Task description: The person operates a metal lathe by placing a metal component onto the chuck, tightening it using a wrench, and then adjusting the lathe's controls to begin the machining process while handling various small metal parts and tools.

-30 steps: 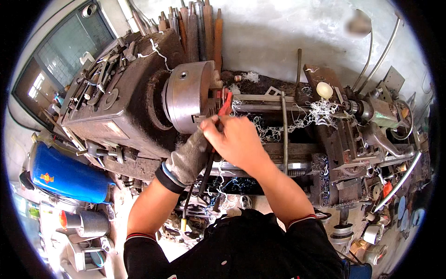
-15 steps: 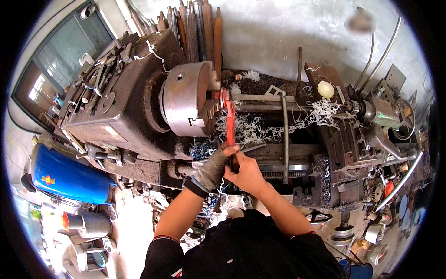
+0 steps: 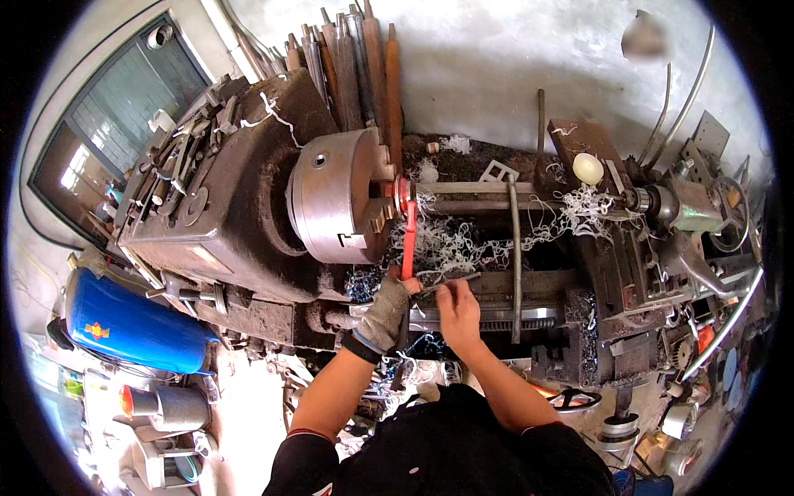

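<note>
My left hand (image 3: 383,316), in a grey fingerless work glove, is closed around the lower end of a red wrench (image 3: 409,241). The wrench stands nearly lengthwise away from me, its far head at a red ring-shaped part (image 3: 402,194) by the jaws of the lathe chuck (image 3: 337,198). My bare right hand (image 3: 459,314) is apart from the wrench, to its right, with loosely bent fingers and nothing visible in them. Its fingertips overlap a thin grey bar (image 3: 465,279) lying on the lathe; whether they touch it I cannot tell.
White curly shavings (image 3: 451,244) are heaped on the lathe bed. An upright-looking metal rod (image 3: 516,256) crosses the bed at right. The tailstock (image 3: 693,207) stands further right, a blue barrel (image 3: 136,321) at left. Several long bars (image 3: 351,74) lean against the back wall.
My right hand has come off the wrench handle and moved right. My left hand keeps its grip on the wrench. The whole view has shifted slightly.
</note>
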`<state>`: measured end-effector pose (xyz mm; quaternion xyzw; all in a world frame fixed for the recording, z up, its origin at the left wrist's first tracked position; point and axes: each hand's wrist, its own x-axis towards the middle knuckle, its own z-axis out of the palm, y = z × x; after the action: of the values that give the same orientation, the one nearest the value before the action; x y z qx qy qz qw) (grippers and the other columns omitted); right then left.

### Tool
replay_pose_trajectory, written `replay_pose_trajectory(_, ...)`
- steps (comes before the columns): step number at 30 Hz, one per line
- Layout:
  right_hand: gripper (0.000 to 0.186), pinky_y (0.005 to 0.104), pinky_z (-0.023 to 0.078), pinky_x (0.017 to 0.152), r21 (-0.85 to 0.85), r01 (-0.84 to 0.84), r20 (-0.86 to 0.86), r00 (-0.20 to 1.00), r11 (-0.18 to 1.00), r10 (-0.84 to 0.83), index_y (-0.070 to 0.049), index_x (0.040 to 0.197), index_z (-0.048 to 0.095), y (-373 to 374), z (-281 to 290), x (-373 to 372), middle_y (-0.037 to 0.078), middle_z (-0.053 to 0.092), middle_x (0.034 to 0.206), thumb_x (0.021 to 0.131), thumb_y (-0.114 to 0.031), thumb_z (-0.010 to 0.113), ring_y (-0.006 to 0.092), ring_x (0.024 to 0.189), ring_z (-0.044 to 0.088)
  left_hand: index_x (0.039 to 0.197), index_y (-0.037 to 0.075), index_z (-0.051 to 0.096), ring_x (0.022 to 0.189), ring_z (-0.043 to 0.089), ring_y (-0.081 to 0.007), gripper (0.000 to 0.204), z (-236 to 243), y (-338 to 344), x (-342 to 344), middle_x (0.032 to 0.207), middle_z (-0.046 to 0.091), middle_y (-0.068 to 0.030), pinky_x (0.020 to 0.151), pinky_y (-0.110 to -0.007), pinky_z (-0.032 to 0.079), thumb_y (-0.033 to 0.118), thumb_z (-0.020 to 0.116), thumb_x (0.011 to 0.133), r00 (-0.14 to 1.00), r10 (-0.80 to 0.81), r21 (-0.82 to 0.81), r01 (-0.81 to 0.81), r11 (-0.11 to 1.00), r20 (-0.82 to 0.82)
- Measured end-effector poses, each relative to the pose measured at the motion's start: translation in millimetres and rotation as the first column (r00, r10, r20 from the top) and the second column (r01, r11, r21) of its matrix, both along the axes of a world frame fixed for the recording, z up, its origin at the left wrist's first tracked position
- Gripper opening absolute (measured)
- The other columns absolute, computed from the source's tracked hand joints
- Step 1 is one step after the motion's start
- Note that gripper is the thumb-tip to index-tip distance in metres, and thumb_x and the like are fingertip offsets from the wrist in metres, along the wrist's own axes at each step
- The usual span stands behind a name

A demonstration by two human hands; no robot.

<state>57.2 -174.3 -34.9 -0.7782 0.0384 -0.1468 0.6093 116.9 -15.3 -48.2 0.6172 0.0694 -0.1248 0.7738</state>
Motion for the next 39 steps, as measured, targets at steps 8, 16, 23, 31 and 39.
replay_pose_trajectory(8,0.061,0.0353,0.043,0.051,0.952,0.077,-0.265,0.691,0.296,0.672,-0.015,0.104,0.055,32,59,-28,0.003,0.052,0.063,0.097,-0.073,0.038,0.0194,0.047,0.047,0.106,0.014,0.06,0.089,0.059,-0.0181,0.023,125,-8,-38,0.099,0.059,-0.0037,0.075,-0.033,0.051,0.033,0.062,0.094,0.956,-0.233,-0.354,0.16,0.922,-0.176)
replay_pose_trajectory(16,0.067,0.0327,0.029,0.041,0.925,0.12,-0.332,0.716,0.36,0.614,-0.011,0.08,0.048,35,25,-22,0.001,0.039,0.055,0.1,-0.073,0.03,0.0143,0.041,0.033,0.105,0.011,0.062,0.093,0.062,-0.0203,0.024,106,2,-34,0.106,0.061,-0.0041,0.077,-0.036,0.054,0.031,0.064,0.094,0.931,-0.308,-0.318,0.237,0.918,-0.195)
replay_pose_trajectory(23,0.074,0.0306,0.03,0.038,0.766,0.058,-0.41,0.811,0.641,0.417,-0.012,0.067,0.038,47,-38,17,0.001,0.037,0.052,0.097,-0.078,0.02,0.0139,0.039,0.036,0.109,0.0,0.061,0.081,0.065,-0.0221,0.021,24,7,-5,0.093,0.066,-0.0096,0.074,-0.033,0.056,0.009,0.065,0.09,0.969,-0.141,-0.21,0.098,0.973,-0.201)
replay_pose_trajectory(31,0.074,0.0292,0.029,0.039,0.855,-0.023,-0.289,0.808,0.518,0.513,-0.014,0.071,0.041,50,-44,27,-0.002,0.036,0.051,0.094,-0.082,0.021,0.0124,0.04,0.036,0.125,-0.001,0.053,0.076,0.067,-0.0217,0.03,-9,9,9,0.088,0.067,-0.0143,0.068,-0.03,0.057,0.007,0.059,0.097,0.995,-0.095,-0.013,0.094,0.995,-0.02)
replay_pose_trajectory(39,0.075,0.0279,0.032,0.04,0.871,0.0,-0.328,0.745,0.491,0.581,-0.013,0.088,0.047,54,-45,35,-0.001,0.038,0.059,0.093,-0.083,0.022,0.0107,0.043,0.038,0.115,0.009,0.055,0.059,0.056,-0.0129,0.037,26,2,0,0.078,0.058,-0.0015,0.045,-0.027,0.046,0.011,0.071,0.082,0.982,-0.138,-0.099,0.126,0.987,-0.126)
